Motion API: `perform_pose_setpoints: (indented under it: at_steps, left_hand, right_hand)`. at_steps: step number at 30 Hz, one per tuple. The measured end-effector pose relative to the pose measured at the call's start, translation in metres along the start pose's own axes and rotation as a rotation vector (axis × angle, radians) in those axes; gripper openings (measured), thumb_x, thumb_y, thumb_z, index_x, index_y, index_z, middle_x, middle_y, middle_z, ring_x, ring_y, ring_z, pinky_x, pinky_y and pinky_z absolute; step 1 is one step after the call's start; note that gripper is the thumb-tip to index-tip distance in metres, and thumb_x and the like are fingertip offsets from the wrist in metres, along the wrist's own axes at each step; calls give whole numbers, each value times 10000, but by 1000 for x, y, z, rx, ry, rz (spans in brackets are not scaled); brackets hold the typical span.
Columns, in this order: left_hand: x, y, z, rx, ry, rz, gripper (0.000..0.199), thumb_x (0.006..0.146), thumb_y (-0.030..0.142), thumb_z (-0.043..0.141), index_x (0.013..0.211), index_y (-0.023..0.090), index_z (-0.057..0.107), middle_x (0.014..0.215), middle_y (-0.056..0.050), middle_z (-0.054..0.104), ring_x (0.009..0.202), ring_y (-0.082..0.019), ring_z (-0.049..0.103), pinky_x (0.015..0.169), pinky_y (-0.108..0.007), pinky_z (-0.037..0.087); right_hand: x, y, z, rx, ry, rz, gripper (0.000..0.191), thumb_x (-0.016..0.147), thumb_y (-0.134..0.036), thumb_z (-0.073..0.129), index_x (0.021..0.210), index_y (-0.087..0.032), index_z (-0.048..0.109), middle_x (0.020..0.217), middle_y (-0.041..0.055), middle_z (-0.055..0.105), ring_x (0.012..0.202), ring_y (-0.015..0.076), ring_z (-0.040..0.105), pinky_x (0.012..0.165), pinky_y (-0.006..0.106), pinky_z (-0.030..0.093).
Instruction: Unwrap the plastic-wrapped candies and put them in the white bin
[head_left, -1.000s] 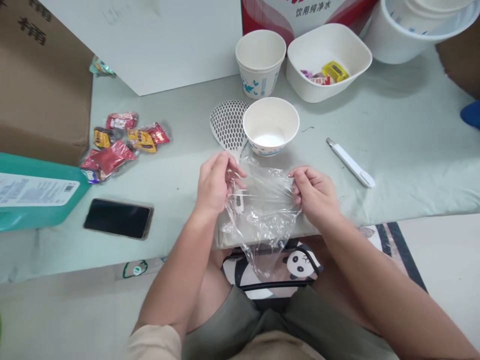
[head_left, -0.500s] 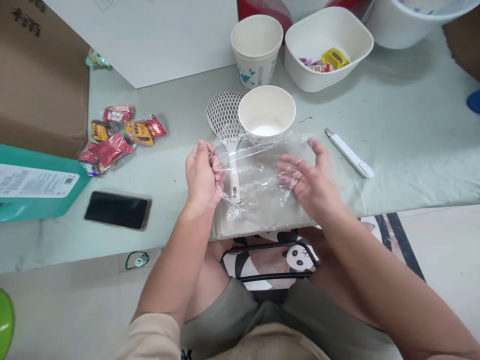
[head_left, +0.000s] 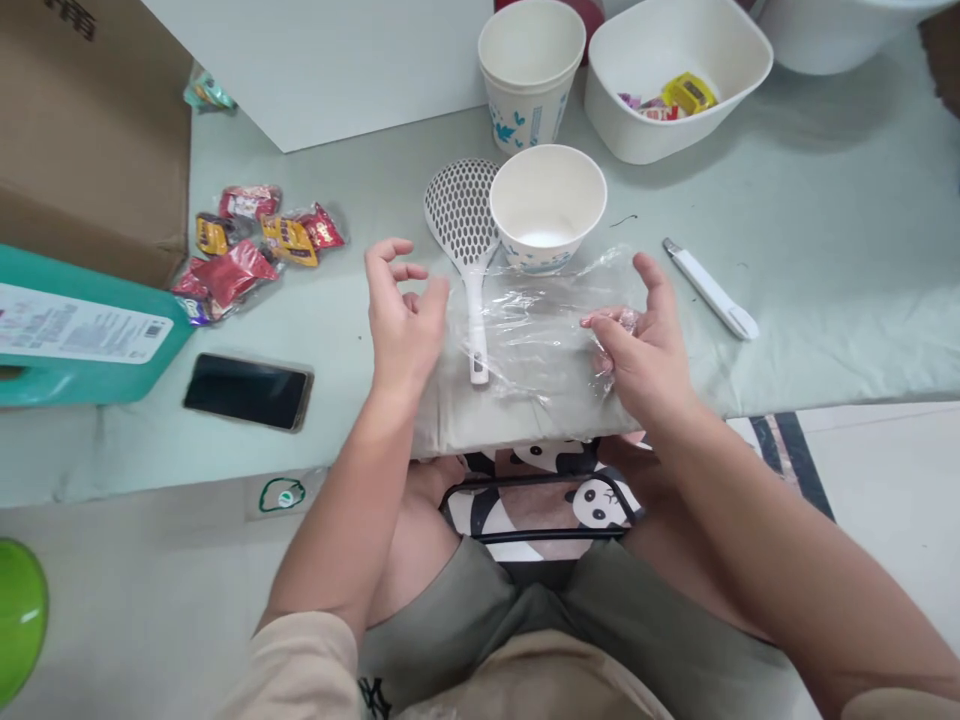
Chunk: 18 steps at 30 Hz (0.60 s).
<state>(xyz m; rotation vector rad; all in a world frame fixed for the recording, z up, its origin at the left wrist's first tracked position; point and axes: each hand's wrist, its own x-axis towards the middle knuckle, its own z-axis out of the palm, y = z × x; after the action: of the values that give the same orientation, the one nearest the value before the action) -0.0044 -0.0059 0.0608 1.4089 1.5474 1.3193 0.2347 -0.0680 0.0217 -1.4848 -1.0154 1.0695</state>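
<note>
A clear, crinkled plastic bag (head_left: pixel 536 345) spreads between my hands over the table's front edge. My right hand (head_left: pixel 649 350) pinches its right side between thumb and fingers, with the index finger raised. Beside the bag's left edge, my left hand (head_left: pixel 405 325) has its fingers apart and loosely bent, holding nothing I can see. Through the film shows the handle of a light grey slotted skimmer (head_left: pixel 459 215), which lies flat. A white paper cup (head_left: pixel 547 205) stands just beyond the bag, partly covering the skimmer's head.
Behind stand stacked paper cups (head_left: pixel 531 75) and a white tub (head_left: pixel 675 50) with wrapped sweets. To the right lies a white utility knife (head_left: pixel 709 290). Wrapped snacks (head_left: pixel 236 270), a phone (head_left: pixel 247 390), a green jug (head_left: pixel 90 330) and a cardboard box (head_left: pixel 97 150) are left.
My left hand has let go of the bag and opened. The right fingers have closed on the bag's right side. The whole view has shifted slightly.
</note>
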Motion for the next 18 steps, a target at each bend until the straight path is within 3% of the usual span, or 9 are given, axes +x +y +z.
perform_pose_setpoints:
  at_steps: [2, 5, 7, 9, 12, 15, 18]
  left_hand:
    - [-12, 0, -7, 141, -114, 191, 298, 872, 411, 721, 1087, 258, 582, 990, -18, 633, 606, -85, 441, 573, -250, 411]
    - [-32, 4, -15, 305, -449, 515, 134, 878, 320, 656, 985, 239, 657, 990, -48, 681, 811, -172, 595, 768, -336, 524]
    - [-43, 3, -17, 434, -675, 663, 162, 865, 235, 664, 1018, 224, 719, 1138, -87, 710, 1022, -237, 635, 938, -413, 533]
    - [-51, -2, -18, 579, -793, 706, 275, 875, 162, 657, 1125, 222, 753, 1320, -122, 681, 1152, -284, 606, 1003, -464, 516]
    - [-58, -9, -17, 698, -756, 737, 214, 940, 153, 618, 1051, 227, 785, 1303, -117, 701, 1135, -294, 594, 940, -455, 517]
    - [-61, -7, -20, 625, -652, 786, 185, 987, 203, 600, 890, 207, 757, 1117, -89, 750, 1034, -252, 622, 875, -401, 512]
    - [-64, 0, -27, 532, -651, 791, 161, 985, 183, 582, 893, 197, 713, 1041, -69, 766, 932, -205, 650, 840, -360, 514]
  right_hand:
    - [-1, 3, -3, -32, 7, -23, 776, 915, -367, 674, 1591, -366, 294, 950, 40, 743, 484, 115, 523, 435, 281, 406]
    - [0, 8, -7, -76, 21, -42, 730, 929, -380, 636, 1583, -366, 312, 972, 52, 752, 484, 129, 535, 448, 309, 421]
    - [0, 11, -10, -106, 36, -49, 725, 926, -381, 627, 1583, -358, 321, 973, 59, 749, 496, 145, 557, 455, 323, 423]
    - [-2, 10, -11, -116, 40, -37, 726, 916, -383, 632, 1577, -353, 333, 969, 58, 746, 500, 150, 556, 456, 327, 416]
    - [-10, 3, -15, -56, 45, 27, 729, 873, -358, 674, 1538, -348, 373, 927, 30, 737, 477, 125, 493, 446, 310, 391]
    - [-22, -11, -20, 24, 80, 96, 748, 806, -274, 724, 1486, -334, 419, 870, -8, 710, 487, 107, 463, 445, 279, 360]
    - [-32, -23, -26, 41, 107, 117, 733, 791, -200, 714, 1464, -321, 450, 876, -12, 705, 506, 100, 457, 454, 273, 339]
